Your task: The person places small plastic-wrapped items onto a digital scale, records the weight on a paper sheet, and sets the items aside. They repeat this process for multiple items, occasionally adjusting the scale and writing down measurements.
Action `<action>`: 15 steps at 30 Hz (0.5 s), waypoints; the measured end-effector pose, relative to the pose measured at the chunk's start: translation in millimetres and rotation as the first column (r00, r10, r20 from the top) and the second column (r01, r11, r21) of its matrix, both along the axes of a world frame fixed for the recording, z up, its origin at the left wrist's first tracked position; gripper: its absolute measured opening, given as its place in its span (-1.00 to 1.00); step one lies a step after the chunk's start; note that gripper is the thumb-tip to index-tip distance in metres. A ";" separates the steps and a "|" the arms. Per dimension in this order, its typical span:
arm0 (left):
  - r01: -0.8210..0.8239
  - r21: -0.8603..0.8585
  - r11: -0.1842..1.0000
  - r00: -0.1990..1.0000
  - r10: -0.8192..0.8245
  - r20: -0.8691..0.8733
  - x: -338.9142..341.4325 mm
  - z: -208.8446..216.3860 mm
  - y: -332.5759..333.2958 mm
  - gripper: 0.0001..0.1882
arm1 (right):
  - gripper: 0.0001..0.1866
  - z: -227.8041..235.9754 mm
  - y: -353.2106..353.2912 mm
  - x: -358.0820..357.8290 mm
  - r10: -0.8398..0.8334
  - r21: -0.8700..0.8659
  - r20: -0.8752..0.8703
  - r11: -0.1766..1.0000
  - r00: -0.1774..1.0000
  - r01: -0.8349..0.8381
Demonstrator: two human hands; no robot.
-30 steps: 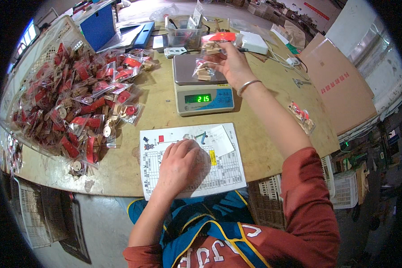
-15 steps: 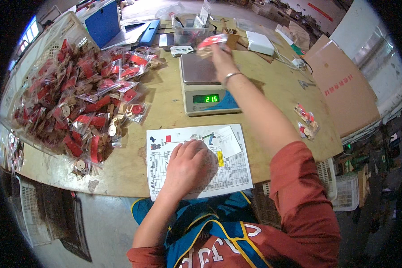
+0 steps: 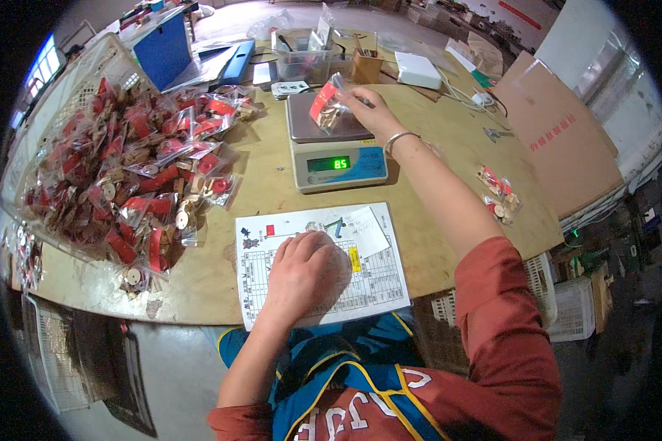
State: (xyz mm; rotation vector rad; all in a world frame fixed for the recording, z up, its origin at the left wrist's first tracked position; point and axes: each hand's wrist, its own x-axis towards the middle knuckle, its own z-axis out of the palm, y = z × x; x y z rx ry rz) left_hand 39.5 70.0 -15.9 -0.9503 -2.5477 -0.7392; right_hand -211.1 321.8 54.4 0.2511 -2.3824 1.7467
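Note:
My right hand [image 3: 370, 114] reaches out over an electronic scale [image 3: 340, 166] and grips a clear plastic bag of parts [image 3: 328, 109] by its right side. Red and pale wooden pieces show through the plastic, and the bag is tilted against or just over the metal pan [image 3: 299, 116]. Green digits glow on the scale's front. My left hand [image 3: 307, 270] lies flat, fingers stretched, on a printed sheet [image 3: 379, 294] with tables and small coloured pictures. A small paper note [image 3: 369, 234] sits on that sheet's upper right.
A big heap of similar bags [image 3: 136, 195] spills from a tipped plastic basket [image 3: 114, 62] on the left. Two small bags [image 3: 499, 192] lie at the right. Behind the scale are a clear bin [image 3: 301, 65], a wooden pen holder [image 3: 366, 67], a white box [image 3: 418, 70]. Cardboard [image 3: 559, 140] leans right.
My right hand has brought the bag down and nearer, from above the pan's far right corner to the pan. The lit reading has dropped. My left hand stays on the sheet.

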 end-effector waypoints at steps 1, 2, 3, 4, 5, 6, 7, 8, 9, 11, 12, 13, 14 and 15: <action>-0.006 0.010 1.000 1.000 0.005 0.012 1.2 -0.2 -0.7 -0.56 | -0.55 -1.6 1.5 -3.4 -0.066 0.054 -0.040 0.996 0.997 0.068; -0.009 0.023 1.000 1.000 0.009 0.023 2.4 -0.3 -0.1 -0.56 | -0.57 -1.3 8.2 -6.9 -0.106 0.100 -0.109 0.988 0.988 0.118; -0.011 0.038 0.999 0.999 0.009 0.034 3.2 0.0 0.4 -0.56 | -0.59 -1.1 16.5 -10.2 -0.163 0.148 -0.156 0.971 0.974 0.186; -0.014 0.045 0.999 0.999 0.012 0.046 4.1 0.6 0.5 -0.57 | -0.64 -2.6 24.3 -12.8 -0.258 0.089 -0.178 0.957 0.950 0.276; -0.015 0.051 0.999 0.998 0.012 0.059 5.0 1.5 0.8 -0.59 | -0.64 -1.6 38.8 -12.4 -0.299 0.179 -0.295 0.915 0.908 0.360; -0.010 0.062 0.998 0.998 0.006 0.061 5.5 2.6 1.4 -0.61 | -0.66 -0.7 50.5 -12.8 -0.321 0.142 -0.354 0.910 0.878 0.390; -0.010 0.066 0.998 0.998 0.005 0.067 5.9 3.8 1.7 -0.61 | -0.68 -1.4 59.2 -12.7 -0.416 0.118 -0.331 0.872 0.847 0.474; -0.003 0.077 0.997 0.998 -0.002 0.063 5.9 5.0 1.7 -0.61 | -0.72 -2.5 68.1 -10.5 -0.390 0.081 -0.373 0.890 0.842 0.448; 0.006 0.086 0.996 0.998 -0.011 0.059 5.8 6.1 1.9 -0.62 | -0.74 -2.8 78.5 -6.3 -0.411 0.053 -0.362 0.887 0.837 0.459; 0.003 0.085 0.996 0.999 -0.007 0.046 5.3 7.9 2.2 -0.62 | -0.76 -4.7 91.0 -0.9 -0.454 -0.014 -0.327 0.879 0.829 0.476; 0.002 0.085 0.996 0.999 -0.005 0.038 5.1 8.5 2.7 -0.62 | -0.76 -4.6 94.0 -1.0 -0.473 -0.054 -0.305 0.875 0.826 0.481; 0.001 0.078 0.997 0.999 -0.005 0.039 5.2 9.0 3.3 -0.62 | -0.76 -4.8 95.5 -0.9 -0.481 -0.102 -0.285 0.875 0.829 0.473; -0.001 0.072 0.997 0.999 -0.002 0.041 5.6 9.4 3.6 -0.63 | -0.75 -5.1 95.9 -1.0 -0.498 -0.115 -0.263 0.867 0.826 0.486; -0.006 0.067 0.998 0.999 0.003 0.042 6.0 9.7 3.7 -0.63 | -0.75 -5.4 94.5 -1.8 -0.504 -0.135 -0.242 0.864 0.829 0.485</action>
